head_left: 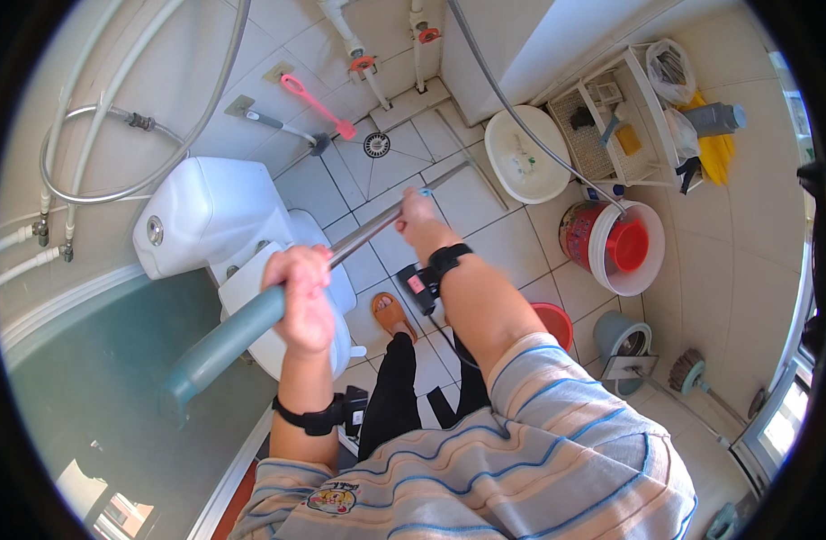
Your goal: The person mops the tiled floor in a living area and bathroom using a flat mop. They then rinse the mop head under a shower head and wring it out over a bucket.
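A long-handled floor squeegee (368, 232) slants across the view, with a teal grip at its near left end and a steel pole beyond. Its thin, straight blade lies on the tiles at the far end, near a white basin (524, 155). My left hand (300, 292) is closed round the handle where the teal grip meets the steel. Farther along the pole, my right hand (419, 220) is wrapped round it. Past the blade, to the left, is a round floor drain (376, 145).
A white toilet (206, 216) stands left beside a glass-like greenish panel (98, 378). Along the right are a wire rack (602, 135), a white bucket (647, 247) holding a red tub, a grey-blue mop bucket (615, 333) and a brush (689, 367). A shower hose hangs overhead.
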A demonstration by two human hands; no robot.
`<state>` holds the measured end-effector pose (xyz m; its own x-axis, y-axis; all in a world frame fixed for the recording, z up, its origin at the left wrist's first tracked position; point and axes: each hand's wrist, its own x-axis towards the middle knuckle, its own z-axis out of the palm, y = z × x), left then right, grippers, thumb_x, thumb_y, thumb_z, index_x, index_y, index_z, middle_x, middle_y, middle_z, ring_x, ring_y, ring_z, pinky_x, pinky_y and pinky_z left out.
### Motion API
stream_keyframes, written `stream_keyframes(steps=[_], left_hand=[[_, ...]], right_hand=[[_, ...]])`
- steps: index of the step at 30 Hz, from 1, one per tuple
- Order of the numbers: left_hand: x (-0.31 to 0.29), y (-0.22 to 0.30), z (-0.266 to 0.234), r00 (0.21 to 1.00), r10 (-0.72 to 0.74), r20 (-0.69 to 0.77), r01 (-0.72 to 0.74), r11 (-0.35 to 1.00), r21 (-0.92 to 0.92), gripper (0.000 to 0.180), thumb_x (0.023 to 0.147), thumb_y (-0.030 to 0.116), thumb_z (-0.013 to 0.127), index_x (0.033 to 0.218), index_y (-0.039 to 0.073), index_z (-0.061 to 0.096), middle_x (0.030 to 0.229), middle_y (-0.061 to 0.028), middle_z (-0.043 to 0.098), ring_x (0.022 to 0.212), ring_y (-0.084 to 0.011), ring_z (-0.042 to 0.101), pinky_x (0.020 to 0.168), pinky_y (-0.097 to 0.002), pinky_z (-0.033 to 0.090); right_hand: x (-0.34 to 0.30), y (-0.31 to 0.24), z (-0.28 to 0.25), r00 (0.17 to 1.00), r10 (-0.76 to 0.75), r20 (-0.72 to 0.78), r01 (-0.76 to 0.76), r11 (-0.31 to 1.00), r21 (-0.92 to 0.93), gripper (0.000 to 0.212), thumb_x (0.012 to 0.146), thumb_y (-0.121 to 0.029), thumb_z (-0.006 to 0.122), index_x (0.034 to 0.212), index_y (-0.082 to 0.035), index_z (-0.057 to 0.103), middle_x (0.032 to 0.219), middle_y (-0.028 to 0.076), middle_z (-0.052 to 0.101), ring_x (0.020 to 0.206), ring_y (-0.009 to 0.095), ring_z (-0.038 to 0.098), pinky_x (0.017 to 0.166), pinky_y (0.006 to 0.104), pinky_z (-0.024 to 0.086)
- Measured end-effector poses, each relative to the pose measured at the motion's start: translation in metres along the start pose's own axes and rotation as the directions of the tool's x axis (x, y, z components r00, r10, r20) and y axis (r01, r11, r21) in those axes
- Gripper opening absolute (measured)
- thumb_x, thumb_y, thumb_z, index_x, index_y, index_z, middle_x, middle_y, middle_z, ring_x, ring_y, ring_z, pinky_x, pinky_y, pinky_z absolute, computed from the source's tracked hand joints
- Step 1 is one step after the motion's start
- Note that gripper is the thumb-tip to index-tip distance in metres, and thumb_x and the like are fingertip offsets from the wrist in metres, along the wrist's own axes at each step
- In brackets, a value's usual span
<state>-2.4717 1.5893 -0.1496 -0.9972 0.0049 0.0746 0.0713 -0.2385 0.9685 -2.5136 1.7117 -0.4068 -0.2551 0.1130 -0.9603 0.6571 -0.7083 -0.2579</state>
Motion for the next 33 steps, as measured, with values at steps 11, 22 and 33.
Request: stream_keyframes(steps=[11, 22, 33], left_hand=[[0.012, 0.046, -0.051, 0.983, 0.006, 0.185, 0.002, 0.999, -0.045, 0.031, 0.093, 0.023, 0.05, 0.069, 0.012, 0.035, 0.06, 0.0011, 0.034, 0.059, -0.0135, 0.035, 0.07, -0.0329, 0.035], [0.027, 0.066, -0.083, 0.996, -0.019, 0.091, 0.019, 1.0, -0.004, 0.029, 0.092, 0.02, 0.051, 0.069, 0.009, 0.038, 0.058, 0.0008, 0.034, 0.055, -0.0132, 0.036, 0.064, -0.0318, 0.036], [0.066, 0.053, -0.051, 0.796, -0.136, 0.59, 0.242, 0.965, -0.103, 0.041, 0.08, 0.013, 0.067, 0.056, 0.01, 0.033, 0.052, 0.0008, 0.036, 0.048, -0.0147, 0.032, 0.054, -0.0308, 0.033]], right_hand=[[-0.044, 0.051, 0.02, 0.998, 0.021, 0.052, -0.03, 0.986, 0.166, 0.028, 0.091, -0.033, 0.048, 0.077, -0.01, 0.042, 0.059, 0.004, 0.04, 0.042, 0.015, 0.035, 0.036, 0.0291, 0.029], [-0.059, 0.08, 0.067, 0.986, 0.107, 0.125, -0.117, 0.99, 0.078, 0.03, 0.091, -0.033, 0.048, 0.074, -0.009, 0.041, 0.058, 0.003, 0.037, 0.044, 0.014, 0.033, 0.039, 0.0294, 0.032], [-0.063, 0.069, 0.026, 0.948, 0.258, 0.187, -0.306, 0.9, 0.31, 0.028, 0.089, -0.031, 0.05, 0.07, -0.012, 0.041, 0.054, -0.001, 0.034, 0.044, 0.012, 0.035, 0.042, 0.0281, 0.038]])
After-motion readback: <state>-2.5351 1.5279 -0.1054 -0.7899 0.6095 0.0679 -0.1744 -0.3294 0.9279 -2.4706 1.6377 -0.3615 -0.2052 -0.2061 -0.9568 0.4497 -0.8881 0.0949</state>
